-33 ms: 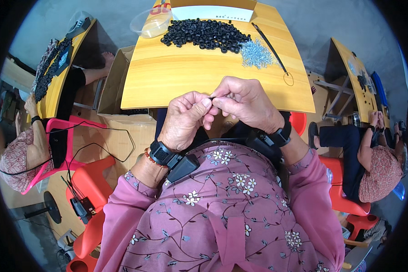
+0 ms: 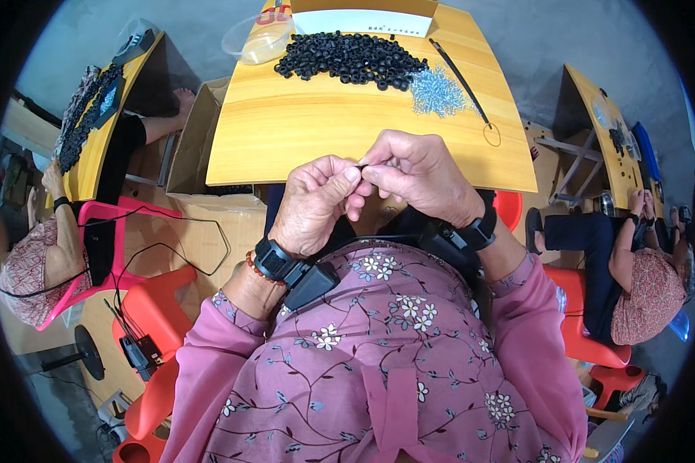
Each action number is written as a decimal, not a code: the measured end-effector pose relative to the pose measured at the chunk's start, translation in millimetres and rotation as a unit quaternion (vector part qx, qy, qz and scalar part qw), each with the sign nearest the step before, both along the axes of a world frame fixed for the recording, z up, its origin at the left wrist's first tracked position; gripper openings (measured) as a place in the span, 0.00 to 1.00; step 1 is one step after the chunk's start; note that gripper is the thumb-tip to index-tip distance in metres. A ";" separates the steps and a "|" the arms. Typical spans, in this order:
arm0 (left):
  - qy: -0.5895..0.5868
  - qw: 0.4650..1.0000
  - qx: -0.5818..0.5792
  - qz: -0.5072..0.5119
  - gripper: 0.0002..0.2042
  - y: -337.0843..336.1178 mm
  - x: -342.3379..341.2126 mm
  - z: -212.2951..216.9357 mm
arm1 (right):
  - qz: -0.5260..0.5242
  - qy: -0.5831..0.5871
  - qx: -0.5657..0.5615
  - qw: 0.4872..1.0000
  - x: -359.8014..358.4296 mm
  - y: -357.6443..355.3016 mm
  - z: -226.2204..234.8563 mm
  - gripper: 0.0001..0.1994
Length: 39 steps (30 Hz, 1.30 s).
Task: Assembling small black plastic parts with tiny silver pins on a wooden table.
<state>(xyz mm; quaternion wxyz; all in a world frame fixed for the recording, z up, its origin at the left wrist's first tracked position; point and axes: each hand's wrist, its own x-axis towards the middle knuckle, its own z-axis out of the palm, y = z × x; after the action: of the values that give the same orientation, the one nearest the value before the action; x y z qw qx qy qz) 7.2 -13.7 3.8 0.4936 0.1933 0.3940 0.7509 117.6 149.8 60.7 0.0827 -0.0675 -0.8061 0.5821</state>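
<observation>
hands (image 2: 313, 197) (image 2: 418, 168) together pinch 1 black piece (image 2: 361, 167) near a carton (image 2: 193, 147) with dark bits (image 2: 228, 189).

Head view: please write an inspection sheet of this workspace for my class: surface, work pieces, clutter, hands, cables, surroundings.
Surface: yellow table, wood-grained.
Work pieces: small dark piece, mostly hidden; heap of black pieces touching pale-blue bits; black stick beside them, thin loop at its tip.
Clutter: clear tub, white-fronted box, both toward the far edge.
Hands: left hand and right hand pinch the small dark piece between them.
Cables: black cable looping near the pink chair.
Surroundings: people seated by tables on both sides; cardboard box, red chairs.
</observation>
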 end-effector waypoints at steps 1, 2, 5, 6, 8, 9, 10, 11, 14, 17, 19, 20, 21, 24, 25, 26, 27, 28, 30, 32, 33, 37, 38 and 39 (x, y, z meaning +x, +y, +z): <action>-0.001 1.000 -0.002 -0.001 0.07 -0.2 -0.7 0.2 | -0.003 -0.013 -0.026 1.000 0.0 -0.1 0.4 0.04; -0.001 1.000 -0.004 -0.002 0.07 -0.5 -1.4 0.3 | -0.005 -0.026 -0.052 0.998 -0.2 -0.4 0.7 0.04; 0.124 0.992 -0.009 0.035 0.08 2.7 -3.5 0.1 | -0.019 -0.009 -0.100 0.995 -2.0 0.0 -7.0 0.05; 0.138 0.989 -0.008 0.043 0.07 4.0 -5.3 0.5 | -0.022 0.006 -0.111 0.994 -4.3 0.6 -10.7 0.05; 0.166 0.984 -0.006 0.059 0.07 6.8 -8.1 2.4 | -0.027 0.025 -0.107 0.994 -8.2 4.1 -10.7 0.06; 0.171 0.983 -0.008 0.060 0.07 7.0 -7.7 2.3 | -0.029 0.033 -0.106 0.993 -8.8 4.9 -10.4 0.06; 0.176 0.982 -0.009 0.061 0.07 7.3 -7.2 2.0 | -0.027 0.028 -0.099 0.994 -8.8 5.5 -9.4 0.06; 0.181 0.981 -0.011 0.062 0.07 7.2 -6.9 1.8 | -0.025 0.023 -0.092 0.995 -8.5 6.1 -7.8 0.05; 0.201 0.976 -0.028 0.078 0.07 7.3 -5.7 4.0 | -0.022 0.015 -0.061 0.998 -9.0 7.0 -8.6 0.04; 0.220 0.971 -0.047 0.079 0.07 6.2 -6.7 2.9 | -0.022 0.023 -0.031 0.999 -9.1 3.8 -7.3 0.02; 0.207 0.975 -0.049 0.071 0.08 5.5 -6.1 4.7 | -0.024 0.046 -0.022 0.998 -8.5 1.5 -7.8 0.01; 0.200 0.976 -0.050 0.067 0.08 5.5 -5.9 5.3 | -0.026 0.064 -0.023 0.997 -8.7 0.4 -9.6 0.01; 0.186 0.979 -0.047 0.063 0.08 5.9 -5.2 4.8 | -0.028 0.082 -0.025 0.996 -8.4 -0.5 -12.0 0.01; 0.148 0.987 -0.037 0.051 0.09 6.8 -4.1 2.1 | -0.006 0.164 -0.025 0.986 -13.9 0.0 -22.3 0.01; 0.139 0.989 -0.034 0.048 0.09 5.8 -4.8 1.5 | -0.004 0.113 -0.021 0.993 -12.3 1.3 -16.6 0.01; 0.129 0.990 -0.032 0.044 0.09 5.3 -5.2 0.9 | -0.003 0.062 -0.017 0.998 -9.5 2.8 -5.4 0.01; 0.130 0.990 -0.027 0.044 0.09 5.8 -5.2 0.2 | -0.002 0.010 -0.012 1.000 -8.0 3.6 1.4 0.01; 0.130 0.990 -0.023 0.045 0.09 6.2 -5.3 -0.8 | 0.001 0.008 -0.022 1.000 -8.4 4.6 1.0 0.02; 0.128 0.991 -0.016 0.048 0.08 7.2 -5.3 -3.5 | 0.008 0.004 -0.043 0.999 -9.2 6.5 -2.1 0.02; 0.123 0.991 -0.010 0.053 0.07 7.9 -4.9 -6.7 | 0.003 0.024 -0.046 0.999 -9.4 7.2 -8.9 0.03; 0.097 0.994 -0.007 0.055 0.07 8.8 -4.1 -7.6 | 0.001 0.034 -0.048 0.998 -10.0 7.7 -13.0 0.04; 0.007 0.999 0.017 0.047 0.05 9.6 -2.7 -9.7 | -0.021 0.076 0.010 0.997 -12.2 10.9 -27.8 0.06; -0.012 0.999 0.026 0.041 0.05 9.4 -3.2 -10.2 | -0.028 0.093 0.026 0.995 -12.1 10.0 -33.7 0.06; -0.025 0.999 0.027 0.040 0.05 9.0 -3.4 -11.4 | -0.034 0.110 0.041 0.993 -11.9 8.1 -37.6 0.06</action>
<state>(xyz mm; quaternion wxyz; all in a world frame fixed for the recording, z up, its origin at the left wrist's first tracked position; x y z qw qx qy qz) 3.8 -4.7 -7.6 0.4673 0.1718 0.3686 0.7850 105.7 157.9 23.1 0.1928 -0.0271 -0.8125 0.5494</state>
